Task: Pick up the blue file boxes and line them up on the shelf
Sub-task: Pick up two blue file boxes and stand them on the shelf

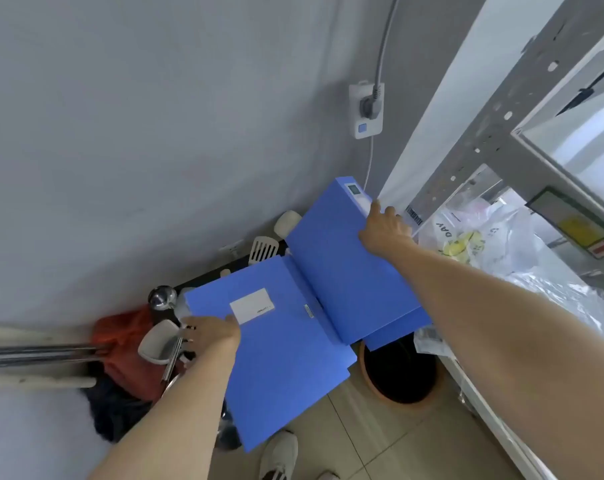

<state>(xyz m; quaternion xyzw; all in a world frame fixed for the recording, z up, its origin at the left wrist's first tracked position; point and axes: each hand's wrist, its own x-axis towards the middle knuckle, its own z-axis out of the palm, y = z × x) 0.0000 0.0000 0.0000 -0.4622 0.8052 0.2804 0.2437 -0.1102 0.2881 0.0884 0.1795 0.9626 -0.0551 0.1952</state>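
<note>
- Right now I have one blue file box in each hand, and both are up in the air, above the floor [380, 441].
- My left hand [212, 332] is clamped on the near-left edge of the left blue box [280, 348], close to its white label [252, 305]. This box lies almost flat.
- My right hand [385, 228] is clamped on the far end of the right blue box [342, 265], by the spine. This box is tipped, with its far end higher.
- The two boxes touch in the middle, so I should pull them a little apart before I move.
- The grey metal shelf [480, 133] is on my right. A crinkly plastic bag [494, 237] sits on one level, just beside my right hand.
- I think the right box should go first, since it is nearest the shelf.
- I should turn it so it stands up, with the spine facing me.
- I should hold the left box tight, because I grip it only at one edge and it could droop or slip.
- Below the boxes are a brown bin [402, 379] and kitchen tools [162, 341], so I must not let go.
</note>
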